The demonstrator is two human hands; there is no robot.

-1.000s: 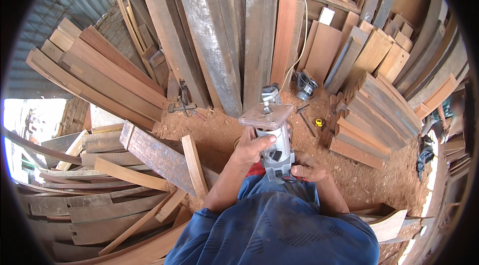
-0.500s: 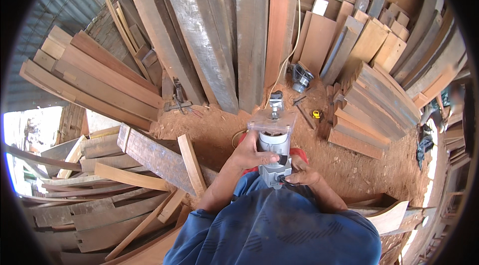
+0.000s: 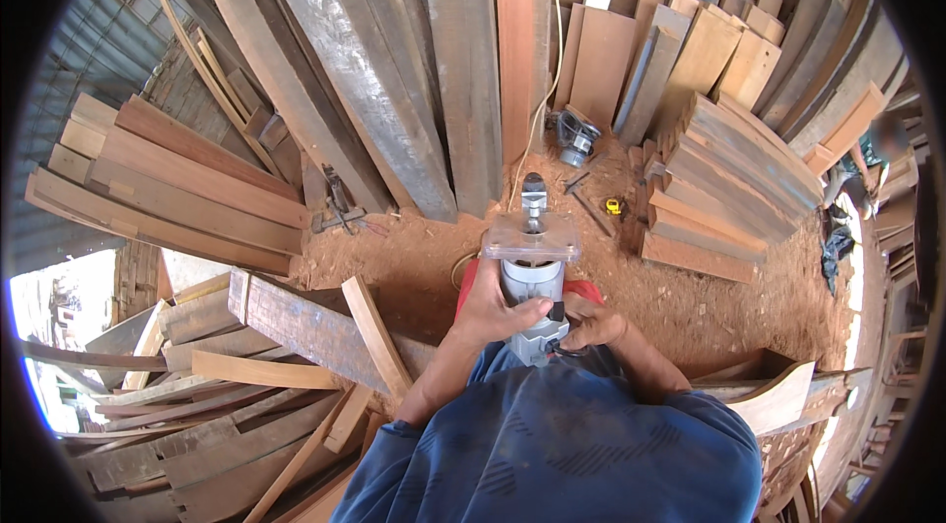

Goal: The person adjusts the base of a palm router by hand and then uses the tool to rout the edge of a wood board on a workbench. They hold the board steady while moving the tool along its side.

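Observation:
A grey trim router [image 3: 533, 279] is held in front of my body, its clear base plate [image 3: 532, 237] and bit end pointing away from me. My left hand [image 3: 496, 309] is closed round the left side of the motor body, thumb across it. At the near end, my right hand [image 3: 588, 324] grips the right side of the housing, thumb beside a dark part that may be the switch. Some right fingers are hidden behind the tool.
Long planks [image 3: 468, 80] lean upright ahead. Stacked boards [image 3: 724, 198] lie right of a yellow tape measure [image 3: 613, 206] and a second power tool [image 3: 574, 137] on the dusty ground. Clamps [image 3: 338, 206] lie further left. Loose timber [image 3: 246, 424] fills the lower left. Another person [image 3: 867, 159] is at the far right.
The view has shifted slightly, so the surroundings sit further left. My right thumb has moved a little up along the router's near end. Both hands keep hold of the router.

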